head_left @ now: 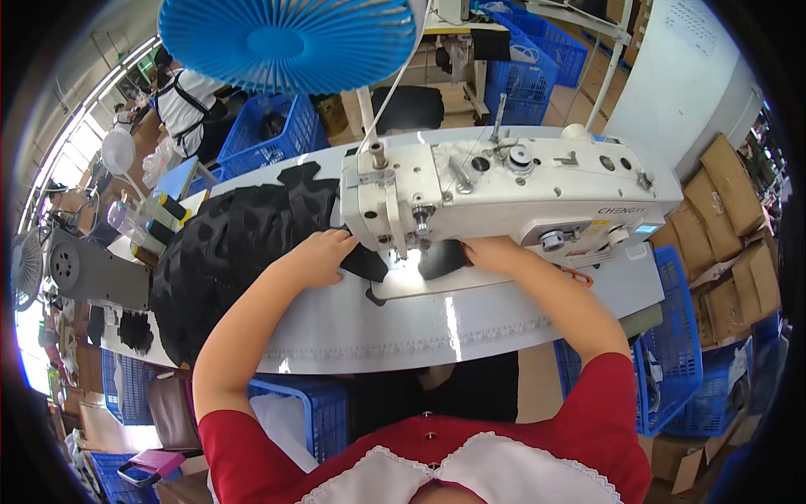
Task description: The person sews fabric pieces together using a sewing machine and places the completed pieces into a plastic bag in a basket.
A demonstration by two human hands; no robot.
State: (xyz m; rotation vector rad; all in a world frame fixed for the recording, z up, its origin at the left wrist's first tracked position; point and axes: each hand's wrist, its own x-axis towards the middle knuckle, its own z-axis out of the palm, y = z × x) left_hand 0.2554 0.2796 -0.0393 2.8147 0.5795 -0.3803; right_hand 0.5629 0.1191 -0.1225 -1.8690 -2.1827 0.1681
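The left hand [317, 259] has its fingers close together at the outer end of one black cloth part [364, 265], and the right hand [489, 254] has its fingers at the outer end of another black cloth part [441, 260]. I cannot tell if the fingers pinch the cloth or just press it, or if the two parts join in the bright spot between them. Both parts lie in the middle of the frame, one on each side of the needle area [403, 250] of the white sewing machine [504, 186]. I think the best way is to hold the cloth flat, guide it softly with both hands at the same speed, not tug, and leave the fingertips well away from the needle. At the left of the frame, a big pile of black cloth pieces [239, 239] sits on the pale sewing table [378, 332], right by the left arm, so that elbow should not bump it.
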